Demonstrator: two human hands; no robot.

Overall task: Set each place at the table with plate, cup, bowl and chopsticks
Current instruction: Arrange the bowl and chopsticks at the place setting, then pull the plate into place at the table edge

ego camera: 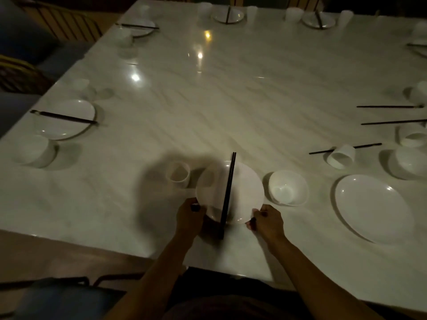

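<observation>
Both hands, left hand (190,212) and right hand (265,220), grip the rim of a plate (245,188) carrying chopsticks (227,195) near the bench (231,100) edge, cup (178,174) to the plate's left, bowl (287,187) to its right. Farther right of the plate, loose tableware awaits arranging.

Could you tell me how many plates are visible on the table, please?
6: one held in front, one near right, one left, three far. More may lie beyond the right edge.
</observation>
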